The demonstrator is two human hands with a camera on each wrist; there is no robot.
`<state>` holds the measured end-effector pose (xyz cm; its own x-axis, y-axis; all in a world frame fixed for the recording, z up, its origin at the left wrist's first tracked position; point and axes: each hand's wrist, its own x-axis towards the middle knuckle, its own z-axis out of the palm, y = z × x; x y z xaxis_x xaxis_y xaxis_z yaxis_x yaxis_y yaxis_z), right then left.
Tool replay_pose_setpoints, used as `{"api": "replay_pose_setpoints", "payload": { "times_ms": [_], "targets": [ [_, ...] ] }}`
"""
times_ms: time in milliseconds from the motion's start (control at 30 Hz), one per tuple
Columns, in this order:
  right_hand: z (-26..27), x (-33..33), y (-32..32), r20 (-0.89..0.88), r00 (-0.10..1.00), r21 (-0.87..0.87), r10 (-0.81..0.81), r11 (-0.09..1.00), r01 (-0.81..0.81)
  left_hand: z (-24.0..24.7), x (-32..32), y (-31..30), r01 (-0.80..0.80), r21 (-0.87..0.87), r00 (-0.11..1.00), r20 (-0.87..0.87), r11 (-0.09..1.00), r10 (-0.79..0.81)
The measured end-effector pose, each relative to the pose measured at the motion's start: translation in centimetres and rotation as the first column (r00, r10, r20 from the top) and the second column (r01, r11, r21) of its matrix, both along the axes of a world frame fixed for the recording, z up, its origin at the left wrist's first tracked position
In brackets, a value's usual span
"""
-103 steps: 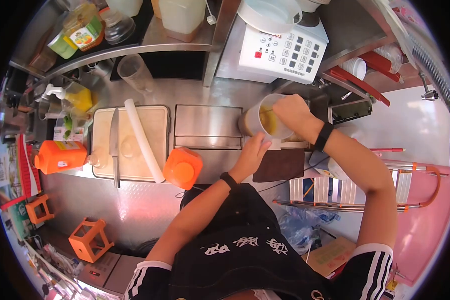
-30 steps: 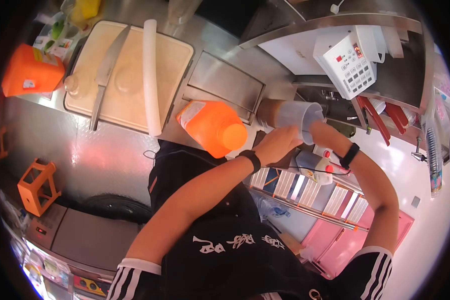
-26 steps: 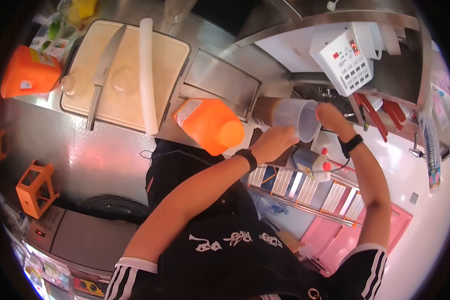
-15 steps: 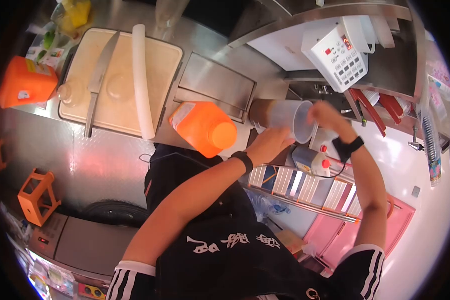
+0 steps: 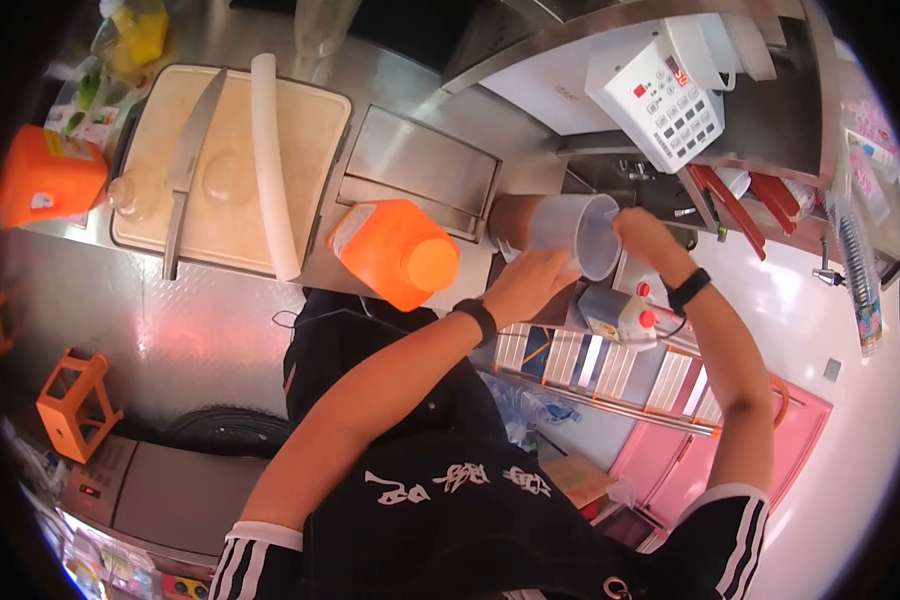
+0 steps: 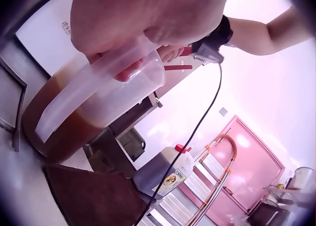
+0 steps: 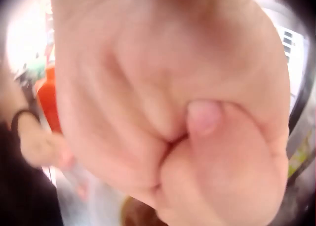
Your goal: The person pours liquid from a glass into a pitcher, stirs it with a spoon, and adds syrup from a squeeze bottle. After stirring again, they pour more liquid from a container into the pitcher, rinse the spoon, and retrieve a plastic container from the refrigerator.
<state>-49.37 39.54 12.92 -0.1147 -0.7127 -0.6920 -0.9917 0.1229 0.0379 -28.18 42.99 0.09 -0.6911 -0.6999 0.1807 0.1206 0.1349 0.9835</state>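
At the right end of the steel counter (image 5: 200,320), the left hand (image 5: 525,285) grips a tilted translucent jug (image 5: 570,232) just beside a brown-filled container (image 5: 508,222), the right hand (image 5: 645,235) forms a closed fist at the jug's rim, and an orange bottle (image 5: 395,250) stands near.

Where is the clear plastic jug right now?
Head view, right of centre: the clear jug is tipped in the left hand, right hand at its rim, just right of the orange bottle, below the white keypad machine.
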Motion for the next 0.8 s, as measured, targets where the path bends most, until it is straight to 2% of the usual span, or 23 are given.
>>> {"api": "replay_pose_setpoints", "payload": {
  "times_ms": [67, 100, 133, 200, 233, 267, 333, 367, 400, 433, 467, 500, 533, 567, 600, 633, 667, 733, 767, 800],
  "targets": [
    [-1.8, 0.5, 2.7, 0.007, 0.960, 0.088, 0.278, 0.957, -0.278, 0.1, 0.0, -0.6, 0.031, 0.029, 0.999, 0.016, 0.999, -0.031],
    [-1.7, 0.0, 0.7, 0.120, 0.956, 0.219, 0.267, 0.932, -0.288, 0.0, -0.1, -0.5, 0.009, 0.014, 1.000, -0.001, 1.000, -0.009],
    [-1.8, -0.9, -0.4, 0.128, 0.956, 0.224, 0.264, 0.931, -0.287, 0.0, 0.0, 0.1, -0.001, 0.011, 1.000, -0.019, 1.000, 0.001],
    [-1.6, -3.2, -1.3, -0.059, 0.997, -0.085, 0.053, 0.995, -0.058, -0.4, 0.0, 0.4, 0.007, 0.002, 1.000, -0.016, 1.000, -0.007],
    [-2.7, -3.1, 1.3, -0.159, 0.916, -0.089, 0.370, 0.918, -0.386, 0.0, 0.3, 0.8, 0.002, 0.011, 1.000, -0.018, 1.000, -0.001],
    [-2.7, -3.8, 2.4, -0.164, 0.913, -0.091, 0.373, 0.916, -0.390, 0.3, 0.2, 0.3, -0.023, 0.008, 0.999, -0.025, 1.000, 0.023],
    [-0.9, -0.2, 1.7, 0.086, 0.873, 0.004, 0.480, 0.876, -0.483, -0.2, -0.2, -0.1, -0.031, -0.013, 0.999, -0.006, 0.999, 0.031],
    [-0.5, -1.9, -0.5, 0.275, 0.946, 0.034, 0.169, 0.982, -0.185, -0.4, -0.2, 0.7, -0.013, -0.021, 1.000, 0.012, 1.000, 0.013],
    [-0.8, -2.4, 0.1, 0.273, 0.947, 0.035, 0.167, 0.982, -0.183, -0.3, -0.2, 0.4, -0.011, -0.020, 1.000, 0.009, 1.000, 0.012],
    [-1.6, -2.6, 1.2, 0.038, 0.946, -0.078, 0.323, 0.944, -0.320, -0.2, 0.0, 0.1, 0.007, -0.012, 1.000, 0.020, 1.000, -0.007],
    [-1.9, -2.8, 2.9, -0.212, 0.878, -0.148, 0.429, 0.874, -0.463, 0.2, 0.2, 0.2, 0.032, 0.001, 0.999, 0.029, 0.999, -0.032],
    [-1.3, 0.6, 3.3, -0.283, 0.869, 0.098, 0.405, 0.914, -0.394, 0.3, 0.1, 0.0, 0.023, -0.006, 0.999, 0.027, 1.000, -0.023],
    [-0.7, 0.4, 1.6, -0.286, 0.866, 0.091, 0.410, 0.911, -0.402, 0.3, 0.1, 0.0, 0.006, 0.003, 1.000, 0.009, 1.000, -0.006],
    [-0.3, -0.1, -0.2, -0.080, 0.956, 0.013, 0.283, 0.959, -0.283, 0.2, 0.1, 0.3, -0.002, 0.021, 1.000, -0.009, 1.000, 0.002],
    [0.1, -0.4, -1.1, 0.135, 0.980, -0.031, 0.149, 0.989, -0.146, 0.3, 0.2, 0.3, -0.004, 0.025, 1.000, -0.014, 1.000, 0.005],
    [0.0, -0.1, -0.9, -0.067, 0.978, -0.078, 0.196, 0.977, -0.201, 0.4, 0.3, 0.2, -0.021, 0.018, 0.999, -0.045, 1.000, 0.022],
    [-0.3, 0.6, 0.7, -0.077, 0.978, -0.072, 0.196, 0.977, -0.201, 0.5, 0.3, 0.3, -0.030, 0.011, 0.997, -0.076, 1.000, 0.030],
    [-1.0, 1.9, 2.9, -0.216, 0.921, 0.072, 0.323, 0.946, -0.315, 0.6, 0.0, 0.3, -0.031, 0.013, 0.998, -0.052, 0.999, 0.032],
    [-1.2, -0.7, 1.0, 0.148, 0.907, 0.096, 0.393, 0.907, -0.409, 0.3, 0.0, 0.4, -0.022, 0.022, 1.000, -0.010, 1.000, 0.022],
    [-0.9, -0.5, 0.5, 0.150, 0.908, 0.099, 0.392, 0.908, -0.408, 0.1, 0.0, 0.6, -0.020, 0.026, 1.000, -0.010, 0.999, 0.020]
  ]
}}
